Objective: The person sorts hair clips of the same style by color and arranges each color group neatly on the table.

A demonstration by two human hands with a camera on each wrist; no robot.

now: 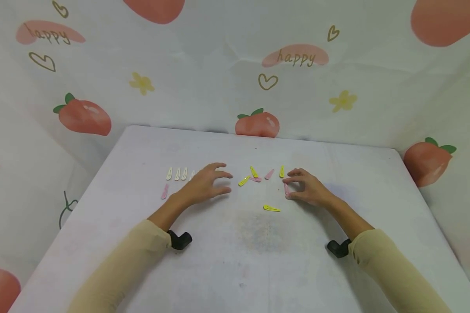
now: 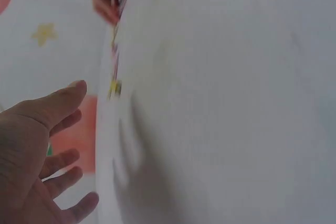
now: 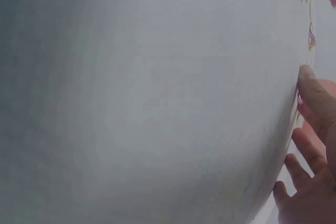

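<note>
At the right of the hair clips, my right hand (image 1: pixel 307 189) pinches a pink hair clip (image 1: pixel 286 188) lengthwise between thumb and forefinger, low over the table. A yellow hair clip (image 1: pixel 282 171) lies just beyond those fingertips. My left hand (image 1: pixel 208 182) hovers with spread fingers and nothing in them. Its wrist view shows the left hand (image 2: pixel 47 156) with thumb and fingers apart, its shadow on the tabletop. Several white hair clips stand in a row left of it, one white clip (image 1: pixel 177 174) among them and the last partly hidden behind the hand.
Below the white row lies a pink clip (image 1: pixel 165 191). Between the hands are a yellow clip (image 1: pixel 244 181), another overlapping a pink one, and a separate pink clip (image 1: pixel 269 174). Nearer me lies a yellow clip (image 1: pixel 272 208). A patterned cloth (image 1: pixel 203 87) hangs behind the white table (image 1: pixel 235 269).
</note>
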